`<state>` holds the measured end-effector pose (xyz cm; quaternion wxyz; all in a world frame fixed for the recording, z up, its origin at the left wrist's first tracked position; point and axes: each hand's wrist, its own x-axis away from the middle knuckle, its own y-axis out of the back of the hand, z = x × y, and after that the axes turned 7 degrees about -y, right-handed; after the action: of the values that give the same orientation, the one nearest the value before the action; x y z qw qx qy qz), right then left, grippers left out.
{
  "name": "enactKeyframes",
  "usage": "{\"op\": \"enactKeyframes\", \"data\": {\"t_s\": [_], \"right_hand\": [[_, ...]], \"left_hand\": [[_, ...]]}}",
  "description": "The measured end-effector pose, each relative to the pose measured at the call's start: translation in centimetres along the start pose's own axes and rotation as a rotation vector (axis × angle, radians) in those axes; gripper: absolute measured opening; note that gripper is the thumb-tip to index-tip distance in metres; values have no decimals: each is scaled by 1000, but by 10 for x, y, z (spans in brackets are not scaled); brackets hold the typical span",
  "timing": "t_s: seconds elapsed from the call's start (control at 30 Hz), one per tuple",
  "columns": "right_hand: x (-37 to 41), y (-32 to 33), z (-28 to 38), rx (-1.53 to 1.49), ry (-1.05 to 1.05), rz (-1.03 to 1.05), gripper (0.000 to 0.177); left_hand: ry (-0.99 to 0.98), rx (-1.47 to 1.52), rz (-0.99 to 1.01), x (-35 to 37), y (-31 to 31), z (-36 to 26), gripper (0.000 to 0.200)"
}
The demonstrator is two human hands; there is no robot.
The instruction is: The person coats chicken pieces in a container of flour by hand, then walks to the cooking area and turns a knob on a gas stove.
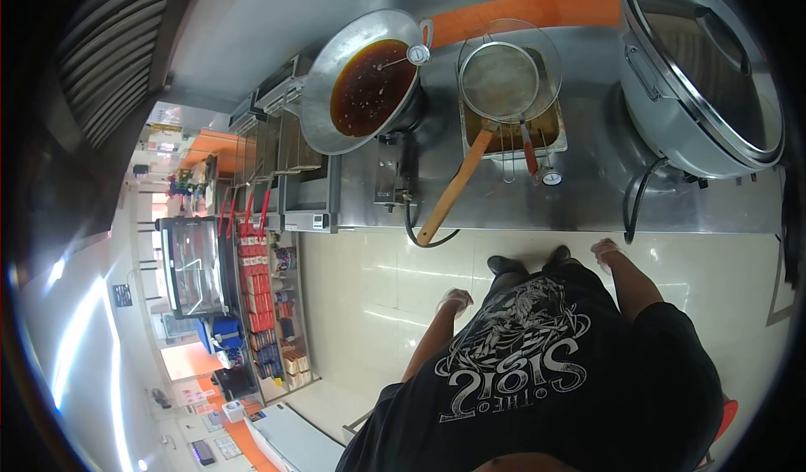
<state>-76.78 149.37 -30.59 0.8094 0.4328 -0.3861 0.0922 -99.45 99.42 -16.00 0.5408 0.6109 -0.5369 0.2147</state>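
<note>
My left hand [457, 298], in a clear plastic glove, hangs beside my body below the counter. Its fingers are loosely bent, with nothing visible in them. On the other side, my right hand [603, 250], also gloved, hangs near the counter's front edge, loosely open and touching nothing I can see. Ahead on the steel counter [520, 212], a large metal wok [317, 107] holds dark brown oil [374, 90], with a dial thermometer [418, 54] at its rim. Right of it, a round mesh strainer [499, 82] with a wooden handle [453, 188] rests over a rectangular metal tray [550, 145].
A big lidded cooker [663, 111] stands at the right, its black cable [642, 199] hanging over the edge. Another dial thermometer [551, 177] sits by the tray. Fryer baskets with red handles [265, 210] are at left. Shelves of red packets [256, 275] stand beyond.
</note>
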Motion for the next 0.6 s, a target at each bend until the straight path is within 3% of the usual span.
{"op": "enactKeyframes", "data": {"t_s": [0.07,0.13,0.2,0.27,0.37,0.53,0.6], "right_hand": [[4,6,0,173,121,-45,19],[-3,0,-4,-58,-3,-10,20],[4,10,4,-24,-12,-8,17],[8,18,8,275,95,-41,16],[3,18,8,90,-8,4,22],[-4,13,7,25,-52,45,21],[-22,-8,-5,131,5,4,19]], "left_hand": [[-32,-22,-12,-1,-5,5,20],[-51,-66,-13,12,1,-8,20],[-30,-6,-2,10,0,-7,19],[4,15,-18,10,-1,-10,18],[47,13,-64,10,-1,-19,17],[43,65,-79,4,-5,-15,17],[36,64,-75,3,-6,-14,17]]}}
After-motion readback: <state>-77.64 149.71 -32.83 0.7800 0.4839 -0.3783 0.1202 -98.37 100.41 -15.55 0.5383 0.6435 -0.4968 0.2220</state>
